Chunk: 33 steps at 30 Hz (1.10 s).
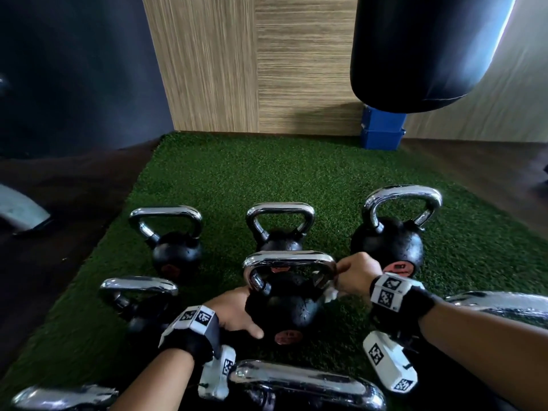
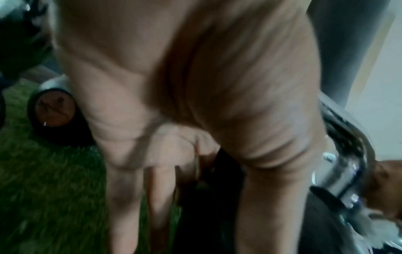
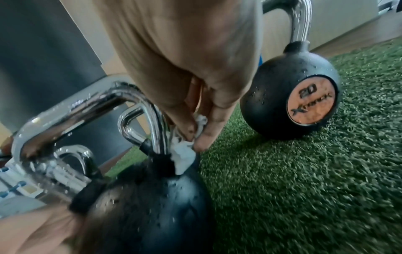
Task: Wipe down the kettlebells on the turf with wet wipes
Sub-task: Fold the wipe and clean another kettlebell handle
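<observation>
Head view: the green turf (image 1: 237,179) carries at least seven kettlebells, and the middle kettlebell (image 1: 284,304) serves as landmark. Beyond it stand three more; the one to its far right (image 1: 388,241) shows droplets, so it looks already wiped, though I cannot confirm the others. The left hand (image 1: 234,312) presses flat, fingers straight, against the landmark's ball. The right hand (image 1: 355,274) pinches a crumpled white wipe (image 3: 182,153) at its handle's right leg. Most work seems left.

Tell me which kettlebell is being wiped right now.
The centre kettlebell, nearest the camera: the left hand steadies its ball while the right hand presses a wet wipe against its handle.
</observation>
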Tool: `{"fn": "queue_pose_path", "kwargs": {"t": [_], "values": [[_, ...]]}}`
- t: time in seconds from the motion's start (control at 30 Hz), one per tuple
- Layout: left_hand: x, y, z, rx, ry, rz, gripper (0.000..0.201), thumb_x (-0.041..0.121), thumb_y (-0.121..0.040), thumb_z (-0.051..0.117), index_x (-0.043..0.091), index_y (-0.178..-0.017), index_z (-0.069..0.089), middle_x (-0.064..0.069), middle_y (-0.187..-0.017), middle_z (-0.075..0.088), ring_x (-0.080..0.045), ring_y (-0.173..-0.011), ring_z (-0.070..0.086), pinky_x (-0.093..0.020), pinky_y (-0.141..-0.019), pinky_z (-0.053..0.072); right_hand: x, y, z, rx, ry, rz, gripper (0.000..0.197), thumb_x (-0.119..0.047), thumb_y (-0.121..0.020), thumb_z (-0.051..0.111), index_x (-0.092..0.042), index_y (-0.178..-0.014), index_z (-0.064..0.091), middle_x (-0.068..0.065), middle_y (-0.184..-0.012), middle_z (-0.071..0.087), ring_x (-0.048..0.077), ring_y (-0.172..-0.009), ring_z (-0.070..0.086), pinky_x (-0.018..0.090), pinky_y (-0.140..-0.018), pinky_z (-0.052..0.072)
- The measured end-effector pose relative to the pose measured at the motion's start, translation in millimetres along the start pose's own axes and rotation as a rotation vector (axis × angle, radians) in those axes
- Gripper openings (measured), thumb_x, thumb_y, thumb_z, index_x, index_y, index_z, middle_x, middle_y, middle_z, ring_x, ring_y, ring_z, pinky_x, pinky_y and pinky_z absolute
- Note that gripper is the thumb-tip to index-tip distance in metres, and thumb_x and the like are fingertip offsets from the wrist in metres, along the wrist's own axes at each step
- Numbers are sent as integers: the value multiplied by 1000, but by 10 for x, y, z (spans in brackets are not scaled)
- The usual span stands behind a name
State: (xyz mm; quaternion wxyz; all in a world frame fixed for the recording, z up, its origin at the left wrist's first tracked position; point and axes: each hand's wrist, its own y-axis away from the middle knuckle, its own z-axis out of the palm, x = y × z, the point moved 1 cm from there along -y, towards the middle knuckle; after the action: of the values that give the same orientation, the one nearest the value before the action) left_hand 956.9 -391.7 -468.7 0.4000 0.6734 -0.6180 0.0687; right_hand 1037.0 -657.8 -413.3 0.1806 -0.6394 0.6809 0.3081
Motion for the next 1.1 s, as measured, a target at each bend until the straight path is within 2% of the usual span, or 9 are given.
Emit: {"fn": "queue_pose_path", "kwargs": {"t": [0.1,0.23,0.37,0.53,0.63,0.73,0.87,1.0,1.1], "values": [[-43,71,-339,176,-28,-18,34,2,-88,67,14,-120,71,-8,-125,73,-25,-113,69,-25,-87,55,-90,-87,-203,135,-155,-10,27,-4,-69,80,-25,-52,74,-9,-49,67,8,-51,64,21,-54,56],[231,247,-773,657,276,165,21,22,-93,75,27,-113,78,3,-102,80,-17,-97,76,-30,-89,58,-417,-62,-436,151,-353,-240,18,-11,-71,86,-28,-74,80,-7,-70,77,21,-72,76,43,-75,64],[798,403,-868,376,809,302,38,45,-87,71,16,-112,75,-5,-105,80,-17,-97,78,-25,-74,63,-811,111,-549,-11,-483,-503,29,-19,-65,93,-34,-85,77,-1,-80,78,14,-73,72,37,-76,62],[1075,509,-874,163,1037,376,31,33,-90,66,10,-105,80,-9,-97,80,-18,-80,78,-28,-67,63,-1084,306,-458,-97,-412,-655,53,-19,-57,96,-27,-95,61,-5,-77,78,5,-62,65,31,-68,54],[1064,489,-833,98,1033,422,29,28,-81,71,11,-102,81,-7,-99,80,-15,-83,78,-23,-69,62,-1131,302,-387,63,-347,-685,50,-25,-56,93,-26,-90,57,-9,-73,70,0,-56,55,16,-55,42],[1006,455,-825,126,1047,424,30,24,-78,74,11,-104,80,-2,-101,80,-9,-85,77,-18,-66,60,-1123,292,-353,179,-290,-658,52,-34,-52,92,-25,-87,54,-8,-71,52,8,-58,42,18,-49,35],[907,421,-841,242,916,442,32,23,-77,77,10,-107,79,-7,-106,80,-7,-87,75,-18,-71,59,-903,312,-300,-44,-324,-705,54,-42,-56,83,-31,-100,54,-1,-86,51,12,-69,44,32,-60,42],[836,377,-840,480,439,538,30,36,-82,81,23,-109,81,11,-107,79,-1,-105,72,-15,-95,51,-334,125,-203,109,-289,-398,38,-13,-60,63,-28,-94,54,-3,-89,56,14,-72,50,23,-55,38],[868,346,-737,580,121,554,19,36,-85,82,38,-104,80,27,-102,74,7,-96,71,-12,-84,52,-9,39,50,-8,-366,-81,29,-3,-64,63,-20,-88,61,1,-71,62,14,-55,51,19,-42,37]]}}
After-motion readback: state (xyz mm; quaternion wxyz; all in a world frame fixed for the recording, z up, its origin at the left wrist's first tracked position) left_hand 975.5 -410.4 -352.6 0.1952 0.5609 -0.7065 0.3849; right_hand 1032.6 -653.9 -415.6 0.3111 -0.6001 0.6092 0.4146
